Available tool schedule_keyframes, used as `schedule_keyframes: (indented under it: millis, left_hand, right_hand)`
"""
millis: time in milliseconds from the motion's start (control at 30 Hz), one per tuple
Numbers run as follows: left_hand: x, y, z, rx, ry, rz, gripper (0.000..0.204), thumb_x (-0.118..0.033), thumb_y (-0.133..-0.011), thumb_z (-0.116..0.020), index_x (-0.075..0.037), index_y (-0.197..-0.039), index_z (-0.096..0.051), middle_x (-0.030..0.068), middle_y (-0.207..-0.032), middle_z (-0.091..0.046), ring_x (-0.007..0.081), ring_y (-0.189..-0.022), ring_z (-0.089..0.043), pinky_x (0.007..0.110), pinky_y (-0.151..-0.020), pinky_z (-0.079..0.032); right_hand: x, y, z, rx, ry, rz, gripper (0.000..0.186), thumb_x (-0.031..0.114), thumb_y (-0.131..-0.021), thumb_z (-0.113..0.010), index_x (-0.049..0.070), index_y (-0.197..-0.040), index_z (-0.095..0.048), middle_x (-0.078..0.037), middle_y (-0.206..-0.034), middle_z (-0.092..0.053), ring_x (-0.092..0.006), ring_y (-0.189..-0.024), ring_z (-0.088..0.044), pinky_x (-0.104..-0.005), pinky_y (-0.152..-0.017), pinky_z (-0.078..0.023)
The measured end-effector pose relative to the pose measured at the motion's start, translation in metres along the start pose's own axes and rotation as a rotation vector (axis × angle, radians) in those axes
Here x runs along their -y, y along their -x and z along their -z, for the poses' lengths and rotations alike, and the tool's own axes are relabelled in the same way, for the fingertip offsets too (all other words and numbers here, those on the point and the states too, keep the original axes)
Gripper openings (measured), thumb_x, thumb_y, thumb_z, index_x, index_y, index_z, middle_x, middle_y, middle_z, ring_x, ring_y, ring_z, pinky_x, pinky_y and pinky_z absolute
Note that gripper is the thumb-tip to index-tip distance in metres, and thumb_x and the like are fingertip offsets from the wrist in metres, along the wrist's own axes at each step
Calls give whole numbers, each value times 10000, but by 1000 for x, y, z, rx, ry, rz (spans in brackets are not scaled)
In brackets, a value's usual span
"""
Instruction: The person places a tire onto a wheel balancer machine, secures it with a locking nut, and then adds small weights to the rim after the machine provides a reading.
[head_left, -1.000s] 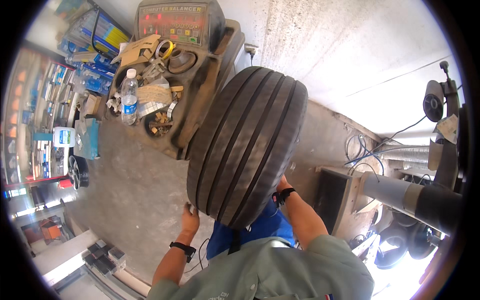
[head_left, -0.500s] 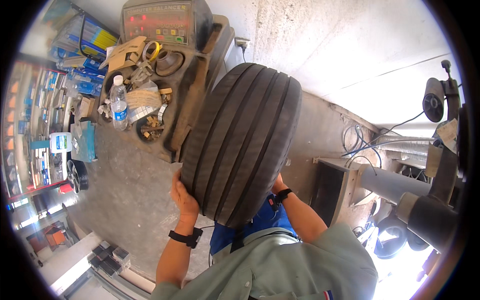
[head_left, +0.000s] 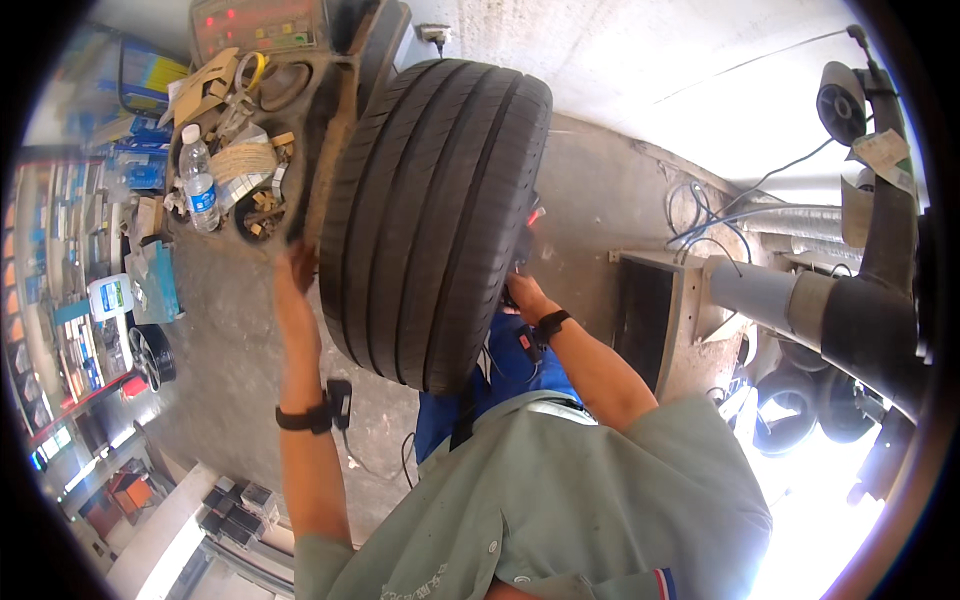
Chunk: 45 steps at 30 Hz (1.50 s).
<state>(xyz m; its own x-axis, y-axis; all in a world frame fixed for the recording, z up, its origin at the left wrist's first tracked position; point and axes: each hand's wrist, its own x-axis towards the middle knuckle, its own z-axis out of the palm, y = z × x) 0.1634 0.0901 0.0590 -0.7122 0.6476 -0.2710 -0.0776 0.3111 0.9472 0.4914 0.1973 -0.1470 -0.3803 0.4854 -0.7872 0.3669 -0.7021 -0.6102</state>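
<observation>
You are carrying the tyre [head_left: 432, 220] upright, left hand [head_left: 297, 272] and right hand [head_left: 522, 293] clasping its sidewalls beside the cluttered balancing machine [head_left: 290, 90], so the next move calls for steady, level support.

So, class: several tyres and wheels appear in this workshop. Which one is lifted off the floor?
The large ribbed tyre, gripped by the left hand and right hand. The dark wheel by the shelves rests on the floor.
</observation>
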Motion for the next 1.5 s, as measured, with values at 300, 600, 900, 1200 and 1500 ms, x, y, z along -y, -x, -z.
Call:
schedule_keyframes:
  millis: [300,600,900,1200,1500]
  left_hand:
    - [80,74,-14,-264,-349,-220,530,-347,-1024,-309,62,-1282,-527,231,-1296,-563,324,-1194,-530,397,-1029,-381]
    - [226,107,122,-171,-252,257,512,-304,-1025,-360,84,-1339,-474,216,-1354,-533,281,-1288,-487,396,-1080,-354]
    - [20,51,-45,-239,-522,-163,565,-371,-1035,-317,84,-1336,-466,217,-1357,-516,327,-1252,-485,401,-1064,-343]
    - [250,148,85,2,-776,-62,498,-302,-1015,-386,59,-1352,-451,264,-1331,-532,389,-1260,-493,409,-1042,-383]
    - [15,36,-13,-86,-241,-37,507,-325,-1046,-330,73,-1316,-487,239,-1306,-547,353,-1217,-516,386,-1041,-376]
  right_hand:
    - [-56,-53,0,-191,-185,-86,192,202,-809,-627,13,-837,-606,-65,-677,-582,-158,-555,-559,-322,-482,-467]
    - [11,-7,-5,-72,206,5,344,293,-862,-561,-35,-783,-625,-106,-634,-582,-232,-495,-537,-369,-475,-431]
    - [-73,-60,-7,-208,45,-105,253,183,-865,-590,-15,-708,-593,-111,-627,-600,-196,-525,-608,-310,-431,-450]
    - [-12,-27,-24,-259,349,-130,263,231,-874,-611,-4,-755,-623,-61,-596,-570,-178,-476,-551,-343,-441,-415]
    - [-3,0,-18,-243,-36,-215,302,253,-826,-616,-18,-695,-597,-78,-590,-553,-197,-471,-524,-361,-449,-391]
